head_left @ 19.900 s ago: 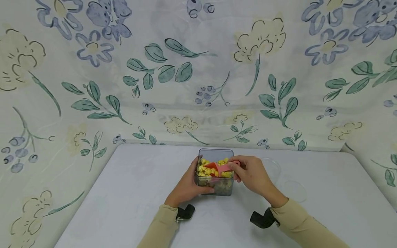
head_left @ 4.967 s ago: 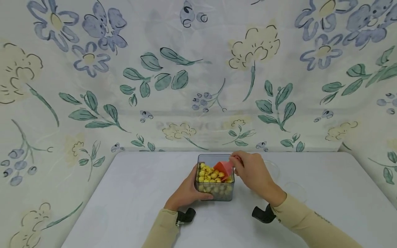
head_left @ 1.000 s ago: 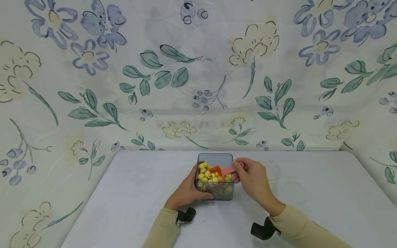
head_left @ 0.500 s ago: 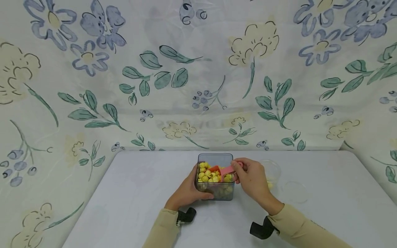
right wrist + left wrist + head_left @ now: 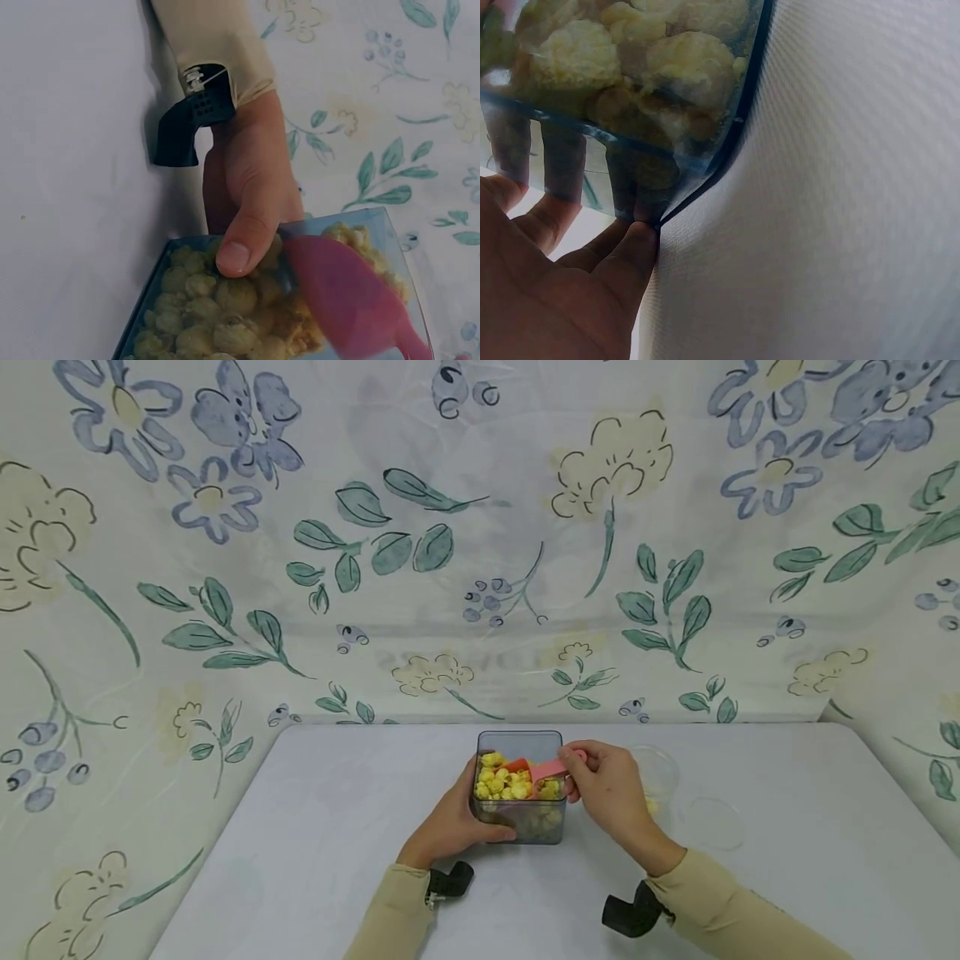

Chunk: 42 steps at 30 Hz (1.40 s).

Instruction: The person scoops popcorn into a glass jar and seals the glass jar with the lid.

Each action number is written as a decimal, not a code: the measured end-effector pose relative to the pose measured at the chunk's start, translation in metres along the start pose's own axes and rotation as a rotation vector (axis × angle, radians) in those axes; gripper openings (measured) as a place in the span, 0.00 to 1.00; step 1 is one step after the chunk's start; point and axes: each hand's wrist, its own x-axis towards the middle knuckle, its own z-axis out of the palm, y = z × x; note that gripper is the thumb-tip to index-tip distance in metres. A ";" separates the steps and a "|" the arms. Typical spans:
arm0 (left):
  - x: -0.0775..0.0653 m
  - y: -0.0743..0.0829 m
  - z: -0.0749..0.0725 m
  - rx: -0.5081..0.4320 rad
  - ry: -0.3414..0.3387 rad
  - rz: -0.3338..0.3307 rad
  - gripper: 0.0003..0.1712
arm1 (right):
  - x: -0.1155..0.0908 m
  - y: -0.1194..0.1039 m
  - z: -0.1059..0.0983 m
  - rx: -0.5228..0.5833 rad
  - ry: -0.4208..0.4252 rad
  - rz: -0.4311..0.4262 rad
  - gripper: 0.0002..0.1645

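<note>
A: Where is the scoop (image 5: 549, 769) just now?
B: Its bowl sits inside the square, see-through container (image 5: 519, 822), down among the yellow popcorn (image 5: 501, 785). The pink handle points to the right, over the right-hand rim.
A: And who has hold of it?
B: The right hand (image 5: 611, 785) — its thumb and fingers pinch the handle, just outside that rim.
A: What about the left hand (image 5: 453, 818)?
B: It grips the container from the left, with the thumb laid along the near wall. In the left wrist view its fingers press against the clear plastic, with popcorn showing through.
A: So the container is between the two hands?
B: Yes, and the scoop lies between them too, nearer the right one. The popcorn shows left of the scoop's bowl, with a little more on the right side.
A: Anything else on the white tabletop (image 5: 300, 860)?
B: Beyond the right wrist there's a clear round tub (image 5: 660, 762), partly hidden by the hand, with some pale yellow bits low in it. Just right of that and a touch nearer lies a thin clear disc (image 5: 712, 823) — too faint to tell what it is. A floral cloth (image 5: 525, 543) hangs along the far side.
</note>
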 end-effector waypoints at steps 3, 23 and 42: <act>-0.004 0.012 -0.002 -0.004 -0.014 0.000 0.69 | 0.000 -0.001 0.002 0.008 -0.009 0.007 0.13; -0.008 0.026 -0.004 -0.006 -0.030 -0.017 0.67 | 0.002 0.001 -0.001 0.042 -0.014 0.096 0.14; 0.004 -0.010 0.000 0.011 0.011 -0.007 0.71 | -0.003 0.001 -0.004 0.072 0.036 0.192 0.15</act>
